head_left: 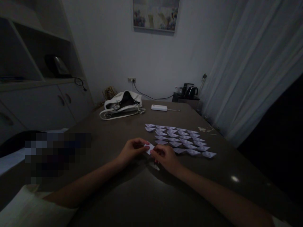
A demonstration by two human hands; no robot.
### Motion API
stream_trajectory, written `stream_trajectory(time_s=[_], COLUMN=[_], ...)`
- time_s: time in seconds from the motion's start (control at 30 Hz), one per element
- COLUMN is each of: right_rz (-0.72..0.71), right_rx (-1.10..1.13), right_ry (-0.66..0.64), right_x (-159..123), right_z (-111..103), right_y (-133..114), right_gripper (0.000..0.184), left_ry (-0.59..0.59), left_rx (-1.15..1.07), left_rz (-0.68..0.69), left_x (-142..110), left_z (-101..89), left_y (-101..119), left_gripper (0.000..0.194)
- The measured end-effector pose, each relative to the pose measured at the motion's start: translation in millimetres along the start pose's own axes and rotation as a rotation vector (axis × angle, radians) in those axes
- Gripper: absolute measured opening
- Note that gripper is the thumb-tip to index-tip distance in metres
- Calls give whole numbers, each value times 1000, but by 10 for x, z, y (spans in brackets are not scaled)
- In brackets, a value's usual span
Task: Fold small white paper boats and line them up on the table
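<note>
The left hand (132, 150) and right hand (167, 156) together pinched one small, folded white paper piece (149, 148) between thumbs and fingers, over the glossy dark-brown tabletop (146, 198). Rows of little white folded-paper boats (173, 139) lay beyond the right hand.

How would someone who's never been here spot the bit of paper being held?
Start with the dark table, then find the rows of small white paper boats on it. Just left of the nearest row, the left hand and the right hand hold a white piece of paper. Unlike the boats, it is pinched between both hands.
</note>
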State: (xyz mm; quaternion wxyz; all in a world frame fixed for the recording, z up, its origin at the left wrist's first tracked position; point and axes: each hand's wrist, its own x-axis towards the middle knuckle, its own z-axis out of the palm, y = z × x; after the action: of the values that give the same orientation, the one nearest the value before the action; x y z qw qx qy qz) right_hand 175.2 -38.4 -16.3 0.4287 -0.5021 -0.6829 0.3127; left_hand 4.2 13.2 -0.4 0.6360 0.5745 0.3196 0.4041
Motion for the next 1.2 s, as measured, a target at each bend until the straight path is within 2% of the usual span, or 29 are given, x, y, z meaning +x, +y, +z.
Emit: stream_trajectory(time_s=[0.23, 0.37, 0.5, 0.63, 0.73, 0.93, 1.2], right_rz=[-59, -48, 0, 50, 57, 29, -2], right_rx=[-134, -81, 3, 63, 88, 70, 108], right_ry=[-27, -43, -35, -8, 9, 5, -4], right_x=[3, 8, 14, 27, 38, 43, 46], right_z=[-4, -10, -13, -16, -19, -20, -12], right_y=[-33, -34, -9, 9, 23, 45, 37], right_gripper=[24, 25, 23, 20, 20, 20, 17], left_ry=[-37, -48, 5, 35, -24, -244, -272], left_rx=[6, -4, 30, 64, 162, 380, 375], left_rz=[25, 38, 71, 42, 15, 40, 42], left_x=[7, 4, 22, 66, 90, 72, 65], left_z=[-8, -9, -14, -56, -90, -94, -125], left_y=[-6, -11, -13, -28, -34, -36, -61], left_gripper=[18, 25, 29, 35, 37, 43, 39])
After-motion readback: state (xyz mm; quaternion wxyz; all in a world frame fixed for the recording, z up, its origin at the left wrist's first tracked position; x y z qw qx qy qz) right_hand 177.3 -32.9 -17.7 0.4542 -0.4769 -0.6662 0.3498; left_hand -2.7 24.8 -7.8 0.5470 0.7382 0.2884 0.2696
